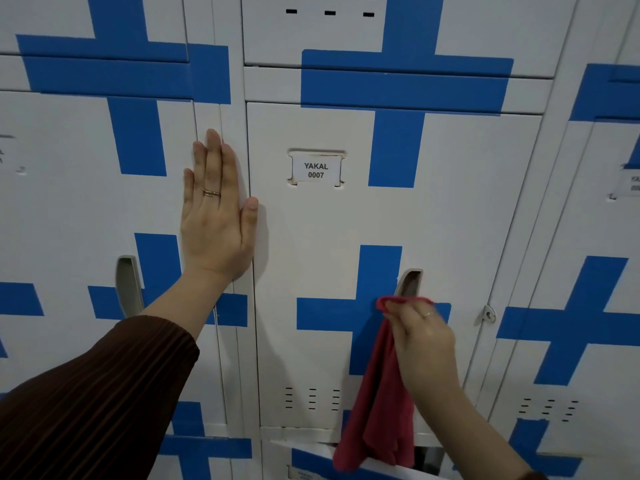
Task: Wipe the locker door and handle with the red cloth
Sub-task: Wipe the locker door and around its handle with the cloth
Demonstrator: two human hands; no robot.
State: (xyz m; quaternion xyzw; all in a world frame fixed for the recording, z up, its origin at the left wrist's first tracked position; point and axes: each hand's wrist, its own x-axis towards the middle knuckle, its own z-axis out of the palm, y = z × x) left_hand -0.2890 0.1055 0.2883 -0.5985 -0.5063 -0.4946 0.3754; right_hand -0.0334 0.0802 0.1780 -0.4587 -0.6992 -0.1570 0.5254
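Observation:
A white locker door (329, 237) with blue cross stripes fills the centre; its label reads YAKAL 0007. The grey recessed handle (410, 280) is at the door's lower right. My right hand (420, 336) grips the red cloth (377, 403) and holds its top bunch against the door just below the handle; the rest of the cloth hangs down. My left hand (216, 209) lies flat, fingers straight, on the frame strip at the door's left edge, the thumb touching the door.
Matching lockers stand on all sides. The left neighbour has its own grey handle (129, 285). A metal padlock hasp (488, 315) sticks out right of the centre door. The locker door below (346, 462) stands ajar.

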